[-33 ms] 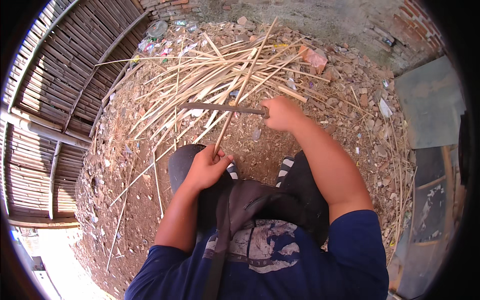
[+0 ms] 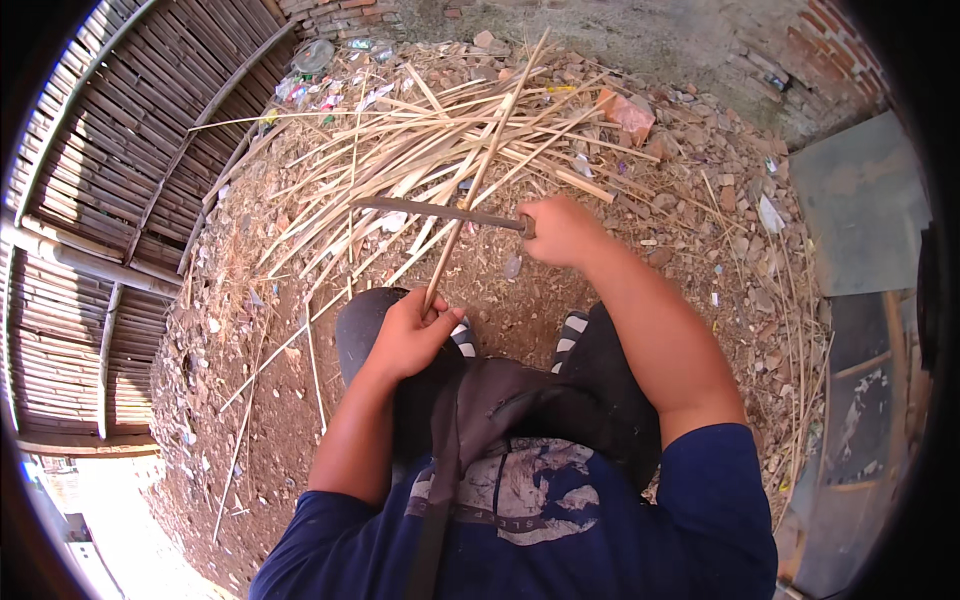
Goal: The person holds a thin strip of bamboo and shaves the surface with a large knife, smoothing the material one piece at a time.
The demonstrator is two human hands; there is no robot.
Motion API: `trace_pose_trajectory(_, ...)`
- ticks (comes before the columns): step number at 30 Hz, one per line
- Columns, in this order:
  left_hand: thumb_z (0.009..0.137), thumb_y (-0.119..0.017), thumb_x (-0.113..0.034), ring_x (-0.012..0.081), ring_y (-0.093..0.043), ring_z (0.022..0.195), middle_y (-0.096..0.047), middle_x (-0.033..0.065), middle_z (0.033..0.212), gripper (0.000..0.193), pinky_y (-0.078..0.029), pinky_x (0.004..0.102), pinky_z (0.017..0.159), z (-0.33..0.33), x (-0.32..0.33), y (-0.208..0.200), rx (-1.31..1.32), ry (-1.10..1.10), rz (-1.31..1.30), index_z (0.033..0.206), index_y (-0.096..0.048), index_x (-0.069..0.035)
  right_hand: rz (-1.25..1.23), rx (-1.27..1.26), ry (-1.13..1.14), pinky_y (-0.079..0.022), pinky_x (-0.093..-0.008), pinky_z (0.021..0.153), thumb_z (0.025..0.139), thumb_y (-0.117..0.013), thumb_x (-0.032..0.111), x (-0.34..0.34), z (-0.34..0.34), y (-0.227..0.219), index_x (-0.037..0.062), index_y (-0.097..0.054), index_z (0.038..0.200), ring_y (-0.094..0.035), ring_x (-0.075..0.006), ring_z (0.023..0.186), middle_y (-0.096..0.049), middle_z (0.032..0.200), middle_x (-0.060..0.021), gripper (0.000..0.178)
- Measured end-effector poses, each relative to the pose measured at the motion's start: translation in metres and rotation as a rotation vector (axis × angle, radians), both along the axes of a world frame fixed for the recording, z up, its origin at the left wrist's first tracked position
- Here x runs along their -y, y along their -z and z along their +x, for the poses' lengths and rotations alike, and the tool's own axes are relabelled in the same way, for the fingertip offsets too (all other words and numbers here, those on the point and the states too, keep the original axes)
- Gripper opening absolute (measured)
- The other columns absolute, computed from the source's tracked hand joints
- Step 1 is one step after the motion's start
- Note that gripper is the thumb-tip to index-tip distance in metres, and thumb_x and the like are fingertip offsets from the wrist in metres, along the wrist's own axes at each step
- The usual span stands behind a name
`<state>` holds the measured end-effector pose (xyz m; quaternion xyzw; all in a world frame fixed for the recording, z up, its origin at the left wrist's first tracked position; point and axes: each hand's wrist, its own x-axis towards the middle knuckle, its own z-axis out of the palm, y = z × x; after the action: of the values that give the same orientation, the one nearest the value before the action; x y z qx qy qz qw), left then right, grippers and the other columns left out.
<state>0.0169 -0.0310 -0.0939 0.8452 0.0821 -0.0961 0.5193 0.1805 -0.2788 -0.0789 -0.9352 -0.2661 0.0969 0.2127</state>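
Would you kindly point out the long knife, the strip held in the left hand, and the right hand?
Knife [image 2: 428, 210]: head view, on the dark blade.
Held strip [image 2: 485, 163]: head view, about midway along its length.
Right hand [image 2: 558, 230]: head view, on the back of the hand.

Knife handle [image 2: 528, 227] mostly hid in R grip [image 2: 562, 232]; stick [image 2: 490, 152] btm end prob. inside L grip [image 2: 410, 336]; footwear [image 2: 571, 338] part-covered.

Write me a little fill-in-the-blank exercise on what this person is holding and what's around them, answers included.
1. The long dark blade is held in the person's ____.
2. The near end of one thin strip is held in the person's ____.
3. The loose pile of pale strips lies on the ____.
4. The person's T-shirt is dark ____.

Missing words: right hand; left hand; ground; blue.
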Motion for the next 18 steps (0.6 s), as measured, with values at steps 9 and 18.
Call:
trace_pose_trajectory(9, 0.094, -0.076, -0.025, 0.0038, -0.046, 0.063, -0.052, -0.0056, 0.069, 0.029, -0.039, 0.0246, 0.057, 0.004, 0.003, -0.003, 0.011, 0.039, 0.078, 0.103, -0.061, -0.001, -0.069, -0.054, 0.075, -0.056, -0.0498, 0.079, 0.075, -0.072, 0.016, 0.006, 0.013, 0.002, 0.0121, -0.071, 0.1, -0.071, -0.0371, 0.089, -0.073, 0.091, -0.015, 0.025)
trace_pose_trajectory(18, 0.093, -0.077, -0.025, 0.0046, -0.045, 0.062, -0.05, -0.0048, 0.067, 0.031, -0.038, 0.0255, 0.056, -0.004, 0.005, -0.009, 0.035, 0.067, 0.139, 0.105, -0.062, -0.001, -0.097, -0.095, -0.014, -0.057, -0.048, 0.079, 0.078, -0.071, 0.02, 0.001, 0.005, -0.002, 0.0145, -0.074, 0.1, -0.071, -0.035, 0.091, -0.073, 0.092, -0.0118, 0.023)
